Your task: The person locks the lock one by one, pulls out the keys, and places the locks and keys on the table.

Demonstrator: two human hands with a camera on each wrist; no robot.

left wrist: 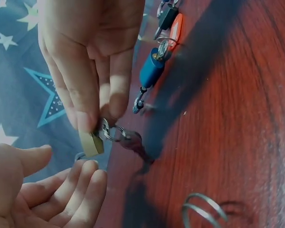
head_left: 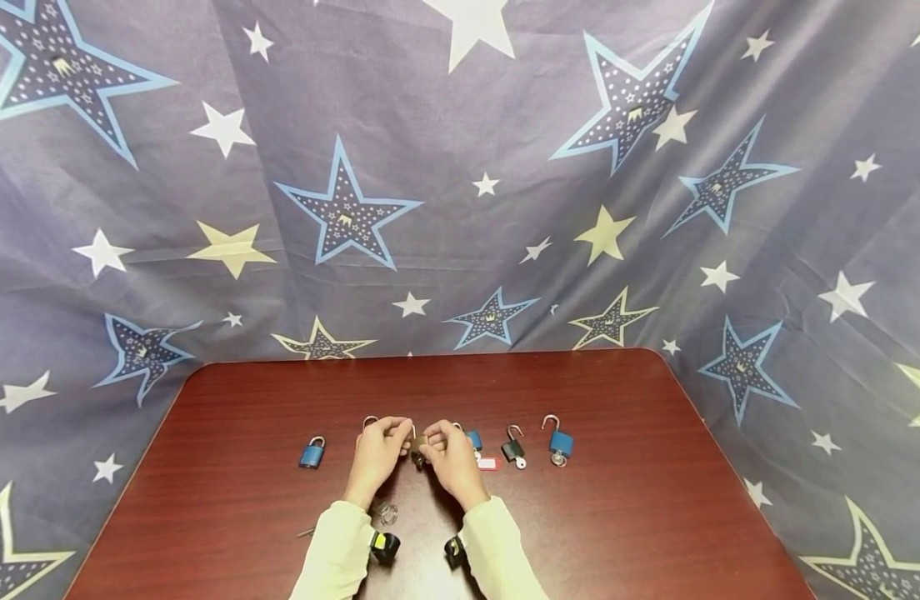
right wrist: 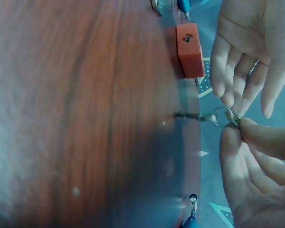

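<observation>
My right hand [head_left: 451, 460] pinches a small brass padlock [left wrist: 90, 144] between thumb and fingers, above the table. A key with a ring sits at the padlock's bottom, and a dark bunch [left wrist: 133, 141] hangs from that ring. Close beside the padlock is my left hand [head_left: 381, 457], its fingers loosely extended and holding nothing, as the left wrist view shows. Whether a fingertip touches the shackle I cannot tell. A red padlock [right wrist: 190, 50] stands near the left hand, mostly hidden in the head view. Beyond the right hand is a blue padlock [left wrist: 152, 71] with a key.
Farther right lie a black padlock [head_left: 513, 451] and a blue padlock [head_left: 561, 445], both with raised shackles and keys. A red tag [head_left: 487, 463] lies nearby. At left is another blue padlock [head_left: 311, 454]. Metal rings [head_left: 387, 513] lie near the left wrist. A star-patterned cloth hangs behind the table.
</observation>
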